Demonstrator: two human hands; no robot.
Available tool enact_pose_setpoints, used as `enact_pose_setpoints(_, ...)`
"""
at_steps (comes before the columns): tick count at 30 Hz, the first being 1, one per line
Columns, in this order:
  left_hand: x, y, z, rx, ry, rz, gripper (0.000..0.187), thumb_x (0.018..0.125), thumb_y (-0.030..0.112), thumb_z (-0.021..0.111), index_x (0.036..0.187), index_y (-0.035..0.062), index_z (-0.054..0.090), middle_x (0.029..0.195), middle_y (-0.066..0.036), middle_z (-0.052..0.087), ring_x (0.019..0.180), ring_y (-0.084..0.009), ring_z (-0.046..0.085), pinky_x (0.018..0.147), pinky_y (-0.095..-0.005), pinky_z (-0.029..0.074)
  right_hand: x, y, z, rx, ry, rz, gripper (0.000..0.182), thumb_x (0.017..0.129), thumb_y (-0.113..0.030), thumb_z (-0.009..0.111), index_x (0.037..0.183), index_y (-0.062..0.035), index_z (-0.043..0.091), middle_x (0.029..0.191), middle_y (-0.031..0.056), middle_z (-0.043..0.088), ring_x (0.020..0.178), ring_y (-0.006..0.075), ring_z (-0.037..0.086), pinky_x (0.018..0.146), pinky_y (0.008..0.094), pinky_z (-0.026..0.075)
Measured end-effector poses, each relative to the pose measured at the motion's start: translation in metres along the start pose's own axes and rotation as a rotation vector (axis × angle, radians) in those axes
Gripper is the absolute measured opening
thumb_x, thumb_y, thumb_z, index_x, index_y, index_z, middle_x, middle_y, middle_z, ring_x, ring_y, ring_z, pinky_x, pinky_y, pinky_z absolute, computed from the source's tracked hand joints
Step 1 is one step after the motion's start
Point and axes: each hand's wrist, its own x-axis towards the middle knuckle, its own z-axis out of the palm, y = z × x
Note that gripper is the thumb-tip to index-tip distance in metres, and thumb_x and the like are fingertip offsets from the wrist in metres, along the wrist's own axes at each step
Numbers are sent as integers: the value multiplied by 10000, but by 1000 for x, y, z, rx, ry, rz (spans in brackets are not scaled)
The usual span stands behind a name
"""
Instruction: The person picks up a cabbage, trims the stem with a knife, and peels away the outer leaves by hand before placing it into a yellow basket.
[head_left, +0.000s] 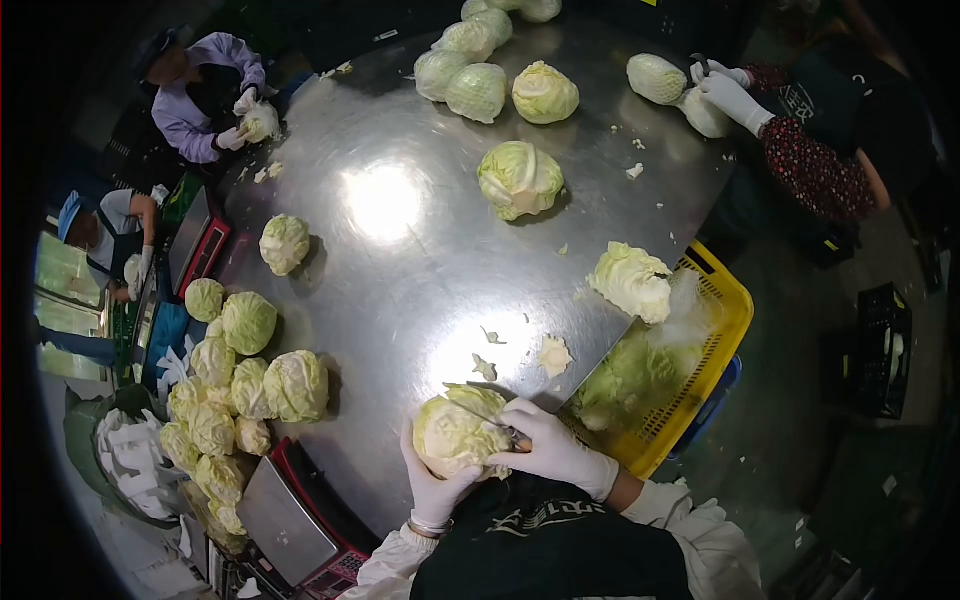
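In white gloves, both my hands are at a pale green cabbage (455, 436) by the table's near edge. My left hand (437, 492) is wrapped round its left and lower side. A knife (522, 443) is gripped in my right hand (555, 452), and its thin blade lies across the top of the cabbage. Just beyond are a cut stem piece (553, 356) and small leaf scraps (484, 367). A loose cabbage leaf (632, 282) rests at the table's right edge.
A yellow crate (742, 318) with leaves inside stands at my right. Several cabbages (212, 430) are piled at left beside a red scale (290, 520). Net-wrapped cabbages (476, 92) lie at the far side. Co-workers handle cabbages at far left and far right.
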Motion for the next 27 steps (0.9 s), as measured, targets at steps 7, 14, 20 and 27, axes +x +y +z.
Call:
enact_pose_setpoints(7, 4, -3, -29, -388, 91, -336, 1138, 785, 160, 885, 1627, 181, 119, 1537, -165, 403, 1358, -355, 509, 1054, -528, 531, -8, 6, -25, 575, 113, 397, 52, 935, -13, 686, 962, -17, 642, 749, -44, 598, 587, 18, 550, 559, 209, 459)
enact_pose_setpoints(14, 22, 5, -55, -94, -233, -224, 1051, 791, 258, 907, 1590, 83, 247, 1554, -160, 399, 1412, -317, 465, 1131, -473, 464, -21, 23, -62, 141, 375, 383, 269, 905, -20, 714, 1154, 23, 622, 1012, 45, 660, 893, 96, 636, 807, 260, 520)
enact_pose_setpoints(20, 47, 30, -36, 507, -433, 65, 931, 804, 170, 872, 1551, 3, 342, 1531, -192, 416, 1391, -291, 483, 1147, -426, 419, -6, -2, -29, 113, 30, 206, 744, 873, -223, 831, 1467, 51, 477, 1385, 190, 572, 1293, 243, 553, 1079, 363, 455)
enact_pose_setpoints(27, 40, 14, 30, 318, -179, 189, 847, 721, 231, 911, 1368, 0, 415, 1379, -217, 432, 1296, -345, 461, 1138, -446, 380, -31, -3, -26, -174, 132, 202, 687, 964, -306, 720, 1505, 5, 432, 1450, 222, 529, 1295, 365, 588, 1048, 384, 496)
